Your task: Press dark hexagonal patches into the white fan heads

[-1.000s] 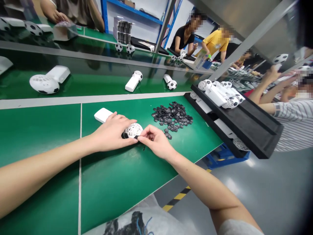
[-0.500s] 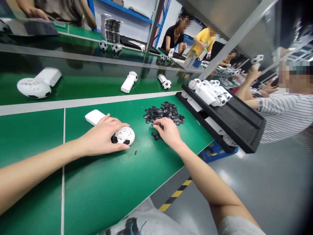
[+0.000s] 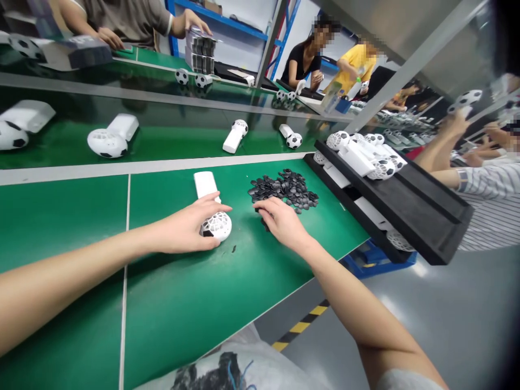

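My left hand (image 3: pixel 184 225) is curled around the round, football-patterned head (image 3: pixel 218 226) of a white plastic device. Its flat white handle (image 3: pixel 206 185) points away from me across the green table. The head's face is mostly white openwork, with a black patch at its lower left. My right hand (image 3: pixel 284 221) is at the near edge of a pile of small black pieces (image 3: pixel 284 187). Thumb and forefinger are pinched together, with a dark piece (image 3: pixel 257 209) showing at the tips. A black scrap (image 3: pixel 233 249) lies on the table near the head.
Black trays (image 3: pixel 426 208), stacked at the right, carry several football devices. Across the white strip (image 3: pixel 182 164), more devices, such as one at the left (image 3: pixel 108 142), lie on a dark green surface. A metal post (image 3: pixel 418 65) slants overhead. Several people work beyond and to the right.
The device has turned clockwise under my left hand; its handle has swung from the upper left to pointing away. My right hand has shifted slightly beside the pile. The view has turned left.
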Demonstrator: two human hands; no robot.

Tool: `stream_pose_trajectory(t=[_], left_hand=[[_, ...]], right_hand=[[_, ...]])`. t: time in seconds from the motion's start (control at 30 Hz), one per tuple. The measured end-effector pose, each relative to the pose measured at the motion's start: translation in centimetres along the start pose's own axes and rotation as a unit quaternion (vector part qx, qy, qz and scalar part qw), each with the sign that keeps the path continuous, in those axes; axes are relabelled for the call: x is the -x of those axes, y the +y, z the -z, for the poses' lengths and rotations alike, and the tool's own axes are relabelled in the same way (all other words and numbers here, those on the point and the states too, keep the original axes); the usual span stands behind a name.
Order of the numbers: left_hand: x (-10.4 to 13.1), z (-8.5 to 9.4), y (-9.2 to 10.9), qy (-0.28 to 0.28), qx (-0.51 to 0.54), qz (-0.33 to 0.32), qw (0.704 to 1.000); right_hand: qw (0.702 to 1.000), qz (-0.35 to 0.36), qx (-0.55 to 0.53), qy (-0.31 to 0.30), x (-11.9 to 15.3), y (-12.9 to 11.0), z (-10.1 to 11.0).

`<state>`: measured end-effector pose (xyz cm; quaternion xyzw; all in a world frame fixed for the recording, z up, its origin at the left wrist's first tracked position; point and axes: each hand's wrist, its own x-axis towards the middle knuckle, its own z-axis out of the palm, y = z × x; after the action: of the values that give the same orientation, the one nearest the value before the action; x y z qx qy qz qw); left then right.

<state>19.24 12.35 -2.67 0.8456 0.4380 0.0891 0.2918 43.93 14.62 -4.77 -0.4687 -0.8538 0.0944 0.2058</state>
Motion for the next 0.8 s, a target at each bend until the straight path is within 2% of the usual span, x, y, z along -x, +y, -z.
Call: stream_pose_trajectory(t=[0.1,0.2,0.3,0.4,0.57,0.67,0.8], left_hand=[[0.1,0.6,0.0,-0.025,0.013,-0.008,1.000],[0.0,0.6,0.1,-0.019,0.027,-0.013,0.999],[0.0,0.3,0.2,-0.008,0.042,-0.022,0.999],[0.0,-0.1,0.2,0.009,0.049,-0.030,0.998],[-0.1,-0.7,0.3,0.038,0.068,-0.046,0.996],[-0.2,-1.0,0.3,0.054,0.079,-0.039,0.995],[-0.3,-1.4,0.4,0.081,0.082,-0.030,0.993]], right_hand=[[0.992,0.046,-0.115,-0.007,0.4,-2.8,0.8],[0.979,0.120,-0.163,-0.034,0.4,-5.1,1.1],[0.964,0.193,-0.176,-0.054,0.0,-6.0,0.8],[0.961,0.213,-0.170,-0.053,-0.5,-6.2,0.3],[0.964,0.147,-0.217,-0.037,-1.3,-5.7,-0.4],[0.954,0.085,-0.287,-0.032,-1.4,-5.0,-1.1],[0.943,0.015,-0.330,-0.046,-1.4,-4.7,-2.1]])
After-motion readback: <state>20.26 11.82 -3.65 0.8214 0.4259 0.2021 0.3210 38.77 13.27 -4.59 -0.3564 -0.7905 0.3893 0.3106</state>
